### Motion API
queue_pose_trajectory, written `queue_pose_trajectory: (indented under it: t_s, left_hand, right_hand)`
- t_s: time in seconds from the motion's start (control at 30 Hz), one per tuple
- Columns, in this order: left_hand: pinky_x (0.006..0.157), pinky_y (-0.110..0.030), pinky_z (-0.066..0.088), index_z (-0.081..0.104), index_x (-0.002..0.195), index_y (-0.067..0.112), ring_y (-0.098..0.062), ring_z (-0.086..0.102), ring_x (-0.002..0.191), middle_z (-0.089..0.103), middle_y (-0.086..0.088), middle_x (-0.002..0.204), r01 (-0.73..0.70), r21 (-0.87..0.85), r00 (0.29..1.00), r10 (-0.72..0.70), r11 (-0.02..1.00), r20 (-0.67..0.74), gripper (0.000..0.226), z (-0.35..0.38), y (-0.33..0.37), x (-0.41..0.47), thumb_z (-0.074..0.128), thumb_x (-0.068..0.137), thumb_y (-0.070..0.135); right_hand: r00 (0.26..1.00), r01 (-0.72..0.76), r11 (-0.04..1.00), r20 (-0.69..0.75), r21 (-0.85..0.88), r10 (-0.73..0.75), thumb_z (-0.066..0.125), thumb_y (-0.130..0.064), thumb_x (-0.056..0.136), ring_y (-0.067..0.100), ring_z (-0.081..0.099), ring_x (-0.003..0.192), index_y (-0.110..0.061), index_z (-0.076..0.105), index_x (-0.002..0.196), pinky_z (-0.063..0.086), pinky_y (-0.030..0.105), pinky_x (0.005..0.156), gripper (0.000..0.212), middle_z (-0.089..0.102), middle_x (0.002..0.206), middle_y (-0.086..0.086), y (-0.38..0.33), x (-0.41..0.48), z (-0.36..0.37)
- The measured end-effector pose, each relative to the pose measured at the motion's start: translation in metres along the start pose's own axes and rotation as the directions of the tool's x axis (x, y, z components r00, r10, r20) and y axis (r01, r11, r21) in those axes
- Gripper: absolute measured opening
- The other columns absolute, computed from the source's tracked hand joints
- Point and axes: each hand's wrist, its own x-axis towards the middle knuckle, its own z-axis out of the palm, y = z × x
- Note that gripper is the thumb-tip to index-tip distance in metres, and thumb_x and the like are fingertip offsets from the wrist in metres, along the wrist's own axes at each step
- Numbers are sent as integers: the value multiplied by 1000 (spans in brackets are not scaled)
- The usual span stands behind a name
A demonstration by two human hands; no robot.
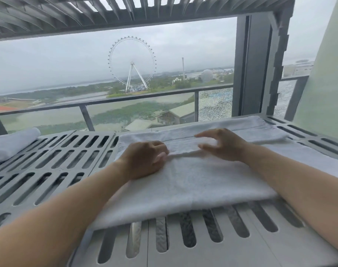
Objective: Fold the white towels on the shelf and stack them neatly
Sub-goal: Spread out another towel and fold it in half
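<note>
Here, the white towel [183, 182] is lying across the grey slotted shelf [54, 162], its 3 o'clock end being covered by the right forearm [299, 180]. The left hand [145, 160] is resting on it, fingers curled and pinching a fold. At 2 o'clock from it the right hand [224, 145] is hovering, blurred, thumb and fingers spread apart; contact with the cloth is hard to judge. At 9 o'clock a second towel [13, 141] is being cut off by the frame edge.

On slatted shelf [48, 160], left hand [145, 160] pinches white towel [183, 185] fold; right hand [222, 145] spread-fingered just above.
</note>
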Motion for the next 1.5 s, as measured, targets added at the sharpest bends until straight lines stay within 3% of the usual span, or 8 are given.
queue_pose_trajectory:
  t_s: [0.1,0.2,0.5,0.73,0.97,1.07,1.27,1.5]
  left_hand:
    - [111,-59,16,9,142,50,-21,10,144,6,8,157,352,-28,867,-315,936,385,69,-2,0,-4,10,78,79]
    - [112,-60,10,-2,140,52,-22,2,145,0,7,158,423,11,804,-381,906,456,85,-7,6,-10,-1,63,86]
    - [104,-66,16,20,144,25,-32,34,134,26,-5,152,550,258,686,-606,794,402,69,-35,87,-25,13,89,66]
    - [90,-37,45,60,112,33,-18,57,106,61,3,119,386,-28,915,-379,922,137,31,-50,165,-44,40,92,45]
    - [99,-12,29,62,120,32,-2,50,119,54,12,132,323,-306,945,-287,895,158,36,-50,156,-81,60,85,43]
    - [100,-18,38,68,112,26,-8,58,113,63,7,122,294,-256,956,-285,921,71,26,-52,155,-84,63,87,29]
    - [98,-31,43,63,118,26,-13,56,114,61,7,124,305,-132,948,-287,943,136,53,-59,156,-82,45,76,-3]
    - [71,-34,50,64,95,28,-21,62,90,66,5,94,383,43,923,-384,923,5,37,-57,145,-65,43,79,2]
  right_hand:
    - [945,-109,974,284,-199,164,24,-60,92,9,16,141,-40,25,142,13,34,114,54,21,153,-11,15,-7,-4]
    - [919,-127,927,310,-353,244,9,-64,90,12,3,143,-41,9,144,6,44,116,59,6,156,-9,31,-20,-11]
    - [986,-33,999,165,-26,37,33,-36,97,21,43,127,-7,59,114,30,26,101,42,56,129,6,-2,-82,-28]
    - [973,182,982,133,48,-187,58,-45,85,8,54,115,-22,66,111,36,20,98,35,61,125,-6,-24,-125,-38]
    - [983,154,983,82,100,-163,70,-47,74,0,55,110,-24,70,105,28,0,89,38,62,122,-8,-15,-158,-53]
    - [989,144,986,12,78,-146,74,-33,75,3,59,104,-20,72,99,26,-8,82,27,67,114,-5,-10,-166,-61]
    - [991,135,991,11,2,-135,68,-25,77,5,61,99,-21,71,100,34,8,81,24,70,105,-6,-4,-169,-72]
    - [968,226,923,181,-311,-176,51,-9,76,22,62,86,-18,66,88,47,28,70,21,69,89,4,-1,-150,-87]
